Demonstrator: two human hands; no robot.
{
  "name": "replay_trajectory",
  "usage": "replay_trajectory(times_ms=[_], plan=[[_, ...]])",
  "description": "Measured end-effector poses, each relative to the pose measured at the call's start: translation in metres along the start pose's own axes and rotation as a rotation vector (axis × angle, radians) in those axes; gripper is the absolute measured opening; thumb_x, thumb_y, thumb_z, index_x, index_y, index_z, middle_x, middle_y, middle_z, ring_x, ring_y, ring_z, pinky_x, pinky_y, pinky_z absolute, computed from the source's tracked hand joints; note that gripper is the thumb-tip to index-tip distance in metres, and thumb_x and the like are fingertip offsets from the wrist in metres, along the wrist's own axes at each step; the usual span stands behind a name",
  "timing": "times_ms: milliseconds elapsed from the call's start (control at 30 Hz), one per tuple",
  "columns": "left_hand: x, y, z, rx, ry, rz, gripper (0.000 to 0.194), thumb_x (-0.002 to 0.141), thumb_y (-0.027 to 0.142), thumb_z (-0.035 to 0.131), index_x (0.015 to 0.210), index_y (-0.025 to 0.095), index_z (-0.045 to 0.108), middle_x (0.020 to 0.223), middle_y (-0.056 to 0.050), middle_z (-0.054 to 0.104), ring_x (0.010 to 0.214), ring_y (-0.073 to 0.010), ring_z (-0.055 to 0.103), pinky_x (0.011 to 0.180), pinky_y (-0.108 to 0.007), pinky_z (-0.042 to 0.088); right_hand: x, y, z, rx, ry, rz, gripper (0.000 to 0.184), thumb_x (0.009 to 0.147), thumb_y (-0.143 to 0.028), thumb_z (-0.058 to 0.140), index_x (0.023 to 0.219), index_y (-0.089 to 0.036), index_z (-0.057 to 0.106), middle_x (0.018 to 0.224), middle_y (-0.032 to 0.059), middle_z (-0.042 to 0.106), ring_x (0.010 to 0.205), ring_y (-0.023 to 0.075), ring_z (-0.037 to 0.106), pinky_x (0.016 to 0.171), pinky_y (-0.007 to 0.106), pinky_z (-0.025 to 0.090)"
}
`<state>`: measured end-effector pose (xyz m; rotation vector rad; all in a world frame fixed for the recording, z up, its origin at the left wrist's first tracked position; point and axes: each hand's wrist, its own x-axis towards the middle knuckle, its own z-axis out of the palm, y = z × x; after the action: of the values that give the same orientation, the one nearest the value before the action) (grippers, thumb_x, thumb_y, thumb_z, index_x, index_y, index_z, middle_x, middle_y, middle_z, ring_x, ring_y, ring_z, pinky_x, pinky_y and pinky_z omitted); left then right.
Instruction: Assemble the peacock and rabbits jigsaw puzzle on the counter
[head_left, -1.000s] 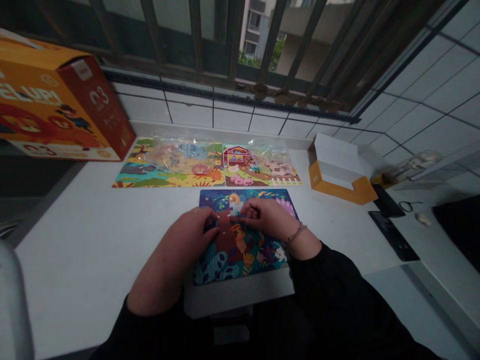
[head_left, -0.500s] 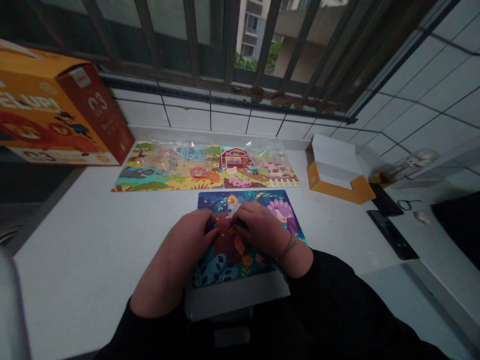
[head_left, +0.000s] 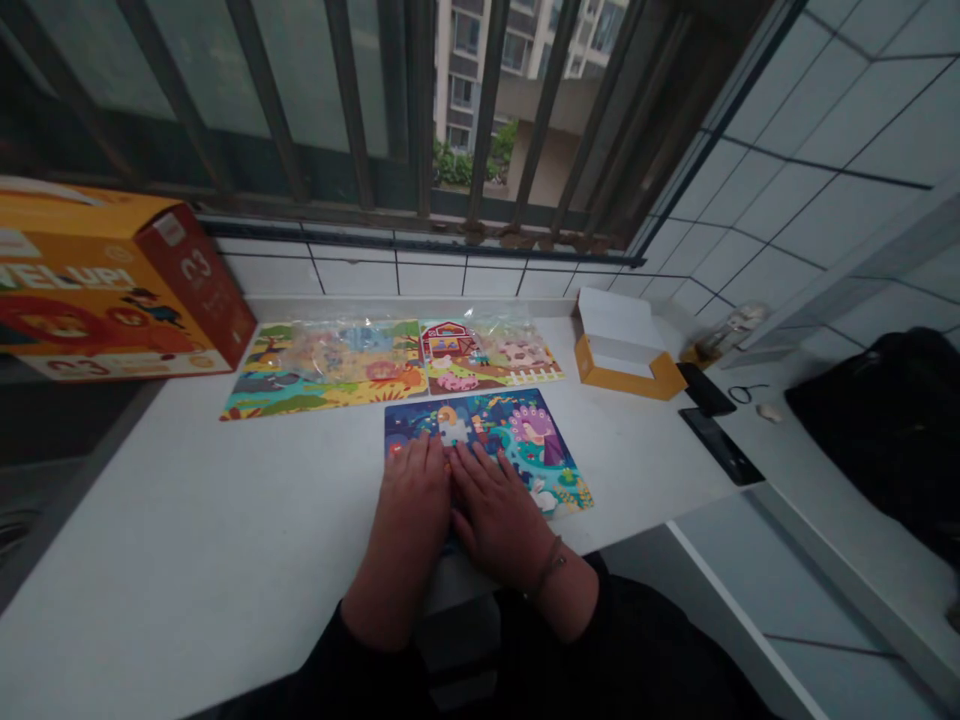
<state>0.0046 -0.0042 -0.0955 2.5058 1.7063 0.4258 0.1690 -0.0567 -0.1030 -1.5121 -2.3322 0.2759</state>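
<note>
A jigsaw puzzle (head_left: 499,425) with a dark blue night scene lies near the counter's front edge. On its right side a purple peacock and a white rabbit show. A pale jigsaw-shaped patch breaks the picture near its top. My left hand (head_left: 416,490) lies flat over the puzzle's left part, fingers stretched forward. Beside it, my right hand (head_left: 499,500) presses on the puzzle with its fingers extended, the two hands almost touching. Both palms hide the lower left and middle of the picture.
Behind stand two more picture boards, one with a savanna scene (head_left: 322,395) and one with a farm scene (head_left: 487,375), with clear plastic bags on them. A large orange box (head_left: 112,290) is at left. An opened yellow box (head_left: 626,375) and a black phone (head_left: 721,445) lie to the right.
Both hands have gone from bent, gathered fingers to lying flat and close together on the puzzle. The view has tilted up and shifted right.
</note>
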Motion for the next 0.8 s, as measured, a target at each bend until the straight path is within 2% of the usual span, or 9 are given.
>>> replay_trajectory(times_ms=[100,167,233,300,400,500,700,800], plan=[[-0.007,-0.001,0.013,0.006,0.026,0.018,0.054,0.112,0.022,0.037,0.157,0.002,0.061,0.167,-0.027,0.057,0.155,-0.0404,0.054,0.131,-0.061,0.039,0.003,0.005,-0.009,0.045,0.005,-0.038,0.066,0.112,-0.031,0.052,0.175,-0.016,0.039,0.179,0.0181,0.043,0.171,0.0384,0.031,0.137,0.07,0.03],[-0.012,-0.001,0.014,0.006,0.057,0.019,0.056,0.111,0.026,0.041,0.159,0.002,0.058,0.169,-0.028,0.054,0.156,-0.0416,0.053,0.131,-0.062,0.039,-0.001,0.014,-0.019,0.087,0.066,-0.047,0.059,0.112,-0.023,0.048,0.171,-0.018,0.047,0.176,0.0166,0.048,0.17,0.037,0.033,0.135,0.069,0.035],[-0.016,0.001,0.011,0.011,0.076,0.029,0.059,0.11,0.031,0.046,0.16,0.002,0.057,0.17,-0.029,0.051,0.158,-0.0427,0.052,0.132,-0.063,0.038,-0.011,0.026,-0.03,0.106,0.176,0.004,0.055,0.109,-0.02,0.051,0.164,-0.021,0.056,0.17,0.0171,0.056,0.166,0.036,0.041,0.133,0.069,0.039],[-0.02,0.004,0.006,0.014,0.072,0.051,0.059,0.11,0.036,0.049,0.16,0.005,0.059,0.172,-0.027,0.05,0.16,-0.0429,0.05,0.133,-0.063,0.037,-0.022,0.037,-0.04,0.099,0.25,0.093,0.05,0.106,-0.026,0.063,0.157,-0.022,0.064,0.158,0.0189,0.065,0.153,0.0367,0.056,0.128,0.067,0.046],[-0.022,0.007,0.001,0.004,0.036,0.078,0.06,0.113,0.043,0.048,0.161,0.01,0.059,0.175,-0.024,0.047,0.162,-0.0433,0.046,0.132,-0.066,0.037,-0.033,0.048,-0.049,0.122,0.165,0.143,0.049,0.1,-0.031,0.078,0.147,-0.022,0.07,0.145,0.0181,0.072,0.137,0.0363,0.067,0.119,0.061,0.055],[-0.022,0.008,-0.002,-0.008,0.002,0.084,0.065,0.114,0.05,0.047,0.163,0.009,0.057,0.176,-0.024,0.046,0.163,-0.0442,0.045,0.129,-0.069,0.039,-0.033,0.05,-0.052,0.147,0.064,0.155,0.047,0.097,-0.025,0.081,0.143,-0.021,0.071,0.142,0.0168,0.075,0.134,0.0347,0.07,0.118,0.057,0.056],[-0.021,0.009,0.001,-0.011,0.024,0.088,0.063,0.113,0.049,0.048,0.161,0.01,0.06,0.176,-0.025,0.046,0.161,-0.0443,0.047,0.128,-0.069,0.04,-0.015,0.053,-0.063,0.155,0.004,0.176,0.062,0.087,-0.02,0.091,0.145,-0.021,0.068,0.144,0.0156,0.073,0.136,0.0333,0.068,0.119,0.054,0.053],[-0.021,0.01,0.002,-0.026,0.042,0.084,0.059,0.112,0.049,0.051,0.157,0.013,0.063,0.174,-0.024,0.05,0.161,-0.0436,0.048,0.129,-0.067,0.04,0.005,0.057,-0.07,0.147,0.011,0.127,0.059,0.088,-0.019,0.089,0.143,-0.019,0.067,0.141,0.0163,0.073,0.132,0.0315,0.069,0.115,0.05,0.054]])
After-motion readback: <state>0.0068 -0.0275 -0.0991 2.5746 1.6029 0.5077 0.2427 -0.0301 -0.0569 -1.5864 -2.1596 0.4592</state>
